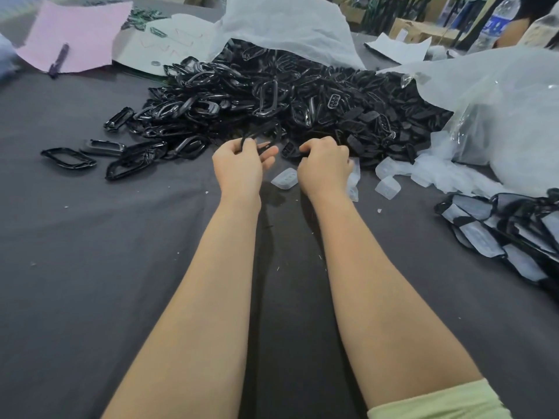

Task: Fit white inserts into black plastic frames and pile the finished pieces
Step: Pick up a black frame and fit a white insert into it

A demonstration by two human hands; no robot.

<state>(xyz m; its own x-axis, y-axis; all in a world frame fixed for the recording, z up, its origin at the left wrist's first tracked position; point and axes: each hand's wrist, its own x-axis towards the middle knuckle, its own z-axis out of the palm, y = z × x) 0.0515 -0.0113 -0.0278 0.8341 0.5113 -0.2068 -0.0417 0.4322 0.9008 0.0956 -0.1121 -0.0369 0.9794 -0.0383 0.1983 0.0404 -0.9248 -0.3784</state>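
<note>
Grey counter (90,237): huge heap of black frames (287,98) left to do, small finished pile (514,237). Left hand (239,166) pinches a frame (263,145), and right hand (325,167) grips what looks like a dark piece (289,151).

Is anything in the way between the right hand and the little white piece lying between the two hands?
No, nothing visible. The white insert lies flat on the grey cloth right beside the right hand, with nothing on top of it. The heap of black frames sits farther back, not covering it.
</note>
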